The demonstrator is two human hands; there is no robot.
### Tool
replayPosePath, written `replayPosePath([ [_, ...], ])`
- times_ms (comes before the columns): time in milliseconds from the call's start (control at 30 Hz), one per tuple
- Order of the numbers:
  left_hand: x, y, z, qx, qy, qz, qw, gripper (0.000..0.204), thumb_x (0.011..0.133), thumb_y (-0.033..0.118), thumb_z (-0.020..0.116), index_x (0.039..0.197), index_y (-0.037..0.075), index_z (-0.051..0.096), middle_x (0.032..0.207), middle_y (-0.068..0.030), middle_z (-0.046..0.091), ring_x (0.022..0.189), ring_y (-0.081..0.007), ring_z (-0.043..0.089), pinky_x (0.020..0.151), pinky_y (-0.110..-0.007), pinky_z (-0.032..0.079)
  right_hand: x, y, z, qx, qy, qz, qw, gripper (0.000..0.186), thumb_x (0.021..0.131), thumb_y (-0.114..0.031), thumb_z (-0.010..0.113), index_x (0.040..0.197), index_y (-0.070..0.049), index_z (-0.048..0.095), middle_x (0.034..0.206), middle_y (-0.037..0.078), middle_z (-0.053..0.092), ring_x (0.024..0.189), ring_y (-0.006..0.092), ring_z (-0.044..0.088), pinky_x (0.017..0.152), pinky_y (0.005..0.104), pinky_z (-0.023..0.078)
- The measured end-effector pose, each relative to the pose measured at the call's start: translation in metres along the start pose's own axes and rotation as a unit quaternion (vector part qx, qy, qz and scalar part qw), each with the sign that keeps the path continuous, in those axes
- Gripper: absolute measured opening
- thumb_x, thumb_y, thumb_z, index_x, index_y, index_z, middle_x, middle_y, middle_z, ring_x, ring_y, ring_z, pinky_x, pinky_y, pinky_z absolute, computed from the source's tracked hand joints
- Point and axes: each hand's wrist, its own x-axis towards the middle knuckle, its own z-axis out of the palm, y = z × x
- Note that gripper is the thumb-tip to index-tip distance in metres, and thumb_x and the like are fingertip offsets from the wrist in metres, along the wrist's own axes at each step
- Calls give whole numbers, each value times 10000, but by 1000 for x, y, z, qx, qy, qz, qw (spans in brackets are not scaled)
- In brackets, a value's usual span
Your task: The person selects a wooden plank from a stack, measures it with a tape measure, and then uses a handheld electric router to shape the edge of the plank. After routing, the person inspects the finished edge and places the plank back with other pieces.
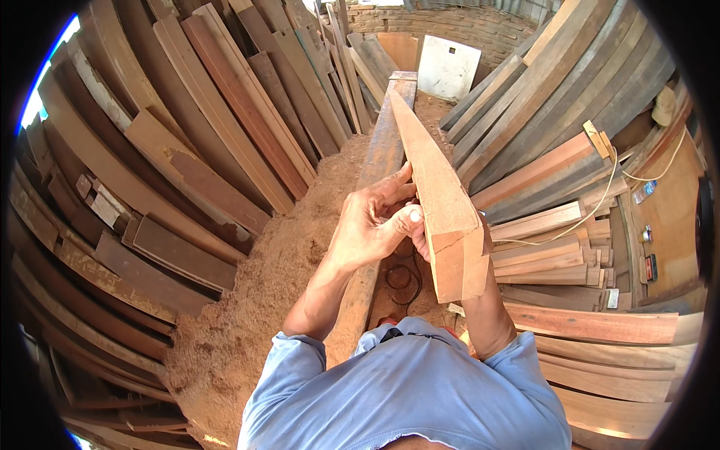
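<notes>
A long, light-brown wooden plank (441, 184) is held up in front of my chest, its near end wide and its far end narrowing away over a wooden beam. A dark crack or joint line crosses the plank near its close end. My left hand (369, 221) grips the plank's left edge, thumb and fingers bent against it. Most of my right hand (419, 240) is hidden behind the plank; a few fingertips show by my left thumb, and the forearm comes up from the right. Beneath lies the long, worn beam (386, 146).
Many boards (225, 105) lean along the left wall, and more planks (577, 97) lean at the right. Cut timber (547, 255) is stacked nearby at right, with a pale cord (592, 214) across it. Sawdust (255, 330) covers the floor. A white panel (448, 67) stands at the back.
</notes>
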Motion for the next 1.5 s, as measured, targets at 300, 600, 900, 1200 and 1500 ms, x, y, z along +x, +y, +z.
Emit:
replayPosePath([
  [300,-12,2,-8,-1,-13,-25,1000,961,904,488,763,1493,-155,360,1303,-270,653,1161,-229,653,1010,-361,513,-4,18,14,-45,57,-3,997,449,1071,-337,465,1301,37,559,1083,189,696,920,297,720,763,379,635],
  [600,-77,-50,-55,-116,34,-317,941,793,998,572,573,1422,-88,462,1181,-204,673,1081,-238,674,871,-339,590,-19,75,-52,-221,163,103,956,601,1064,-528,451,1365,-18,554,1257,135,652,1119,206,637,989,360,515],
  [900,-189,-148,-89,-182,124,-528,820,630,1036,477,544,1422,-19,504,1276,-212,655,1117,-276,681,1001,-409,552,-16,161,-167,-363,215,212,882,522,1037,-354,593,1394,19,518,1291,109,643,1134,232,644,958,400,556],
  [1200,-269,-241,-91,259,56,-520,812,777,999,619,498,1360,-69,483,1254,-349,623,1171,-472,621,987,-480,512,-29,177,-296,-748,47,315,583,423,992,-364,588,1134,21,692,1077,178,725,995,309,691,840,422,554],
  [1500,-282,-270,-40,513,57,-422,745,548,882,355,727,1132,-44,447,1070,-322,623,939,-506,665,790,-566,541,-95,44,-391,-864,110,241,428,415,915,-392,588,901,9,695,960,255,701,916,397,681,795,495,508],
])
